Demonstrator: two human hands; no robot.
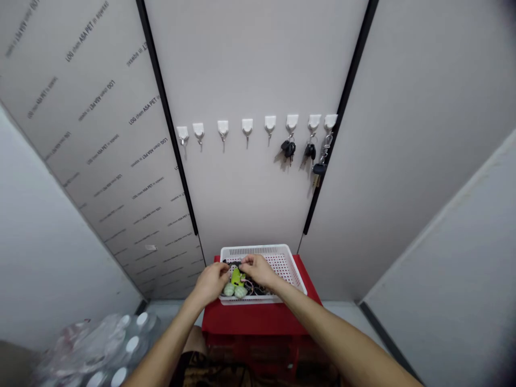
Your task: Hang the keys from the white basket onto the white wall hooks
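Observation:
My left hand [213, 281] is closed in a pinch at the left side of a white plastic basket [296, 274]. Just across from it, my right hand [260, 270] pinches over the basket too. Between the fingertips is the dark upper part of a keychain [233, 264]; its details are too small to tell. Right below hangs or lies a bright green figure [237, 278], which looks joined to it. Two pale green round pieces [235, 291] sit at the figure's lower end. Beside them, a tangle of dark keys and cords [256, 289] lies in the basket, partly under my right hand.
The basket stands on a red stool [258, 318] against a grey panel wall. White hooks [247, 126] run in a row above; the three rightmost carry key bunches [289, 149]. Capped plastic bottles [133, 344] in wrap stand at lower left. Walls close in on both sides.

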